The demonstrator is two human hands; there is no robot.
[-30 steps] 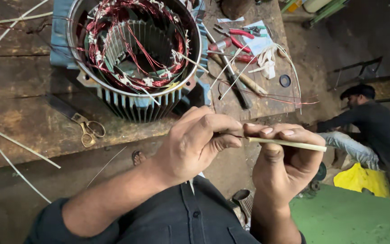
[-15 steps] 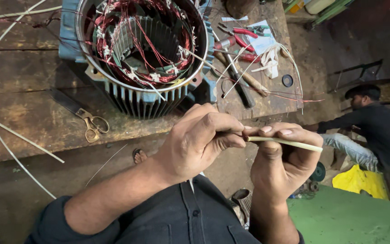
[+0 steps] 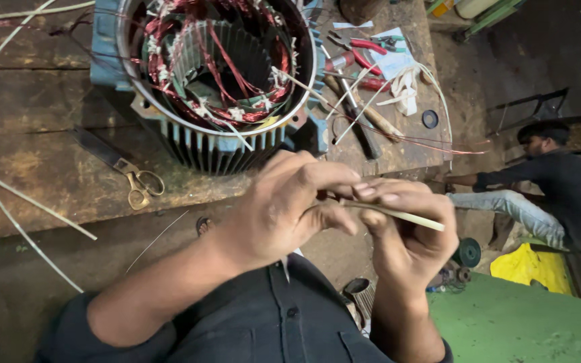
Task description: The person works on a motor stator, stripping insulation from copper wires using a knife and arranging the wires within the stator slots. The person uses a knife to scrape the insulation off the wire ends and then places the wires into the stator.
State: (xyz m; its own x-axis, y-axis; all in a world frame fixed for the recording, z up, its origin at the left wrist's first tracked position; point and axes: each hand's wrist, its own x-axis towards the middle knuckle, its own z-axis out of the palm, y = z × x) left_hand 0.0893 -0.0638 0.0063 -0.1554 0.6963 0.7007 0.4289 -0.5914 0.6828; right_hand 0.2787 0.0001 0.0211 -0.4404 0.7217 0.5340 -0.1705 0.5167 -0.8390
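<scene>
Both hands meet in front of the chest, below the bench edge. The left hand [image 3: 284, 208] pinches one end of a thin pale stick [image 3: 398, 215] between thumb and fingers; the right hand [image 3: 408, 232] curls its fingers around the stick's middle, the far end jutting free. On the wooden workbench [image 3: 28, 168] stands a finned motor housing [image 3: 216, 144] holding red and white windings [image 3: 189, 74]. Scissors [image 3: 126, 168] lie beside it; red-handled pliers [image 3: 358, 50], possibly two pairs, lie beyond.
</scene>
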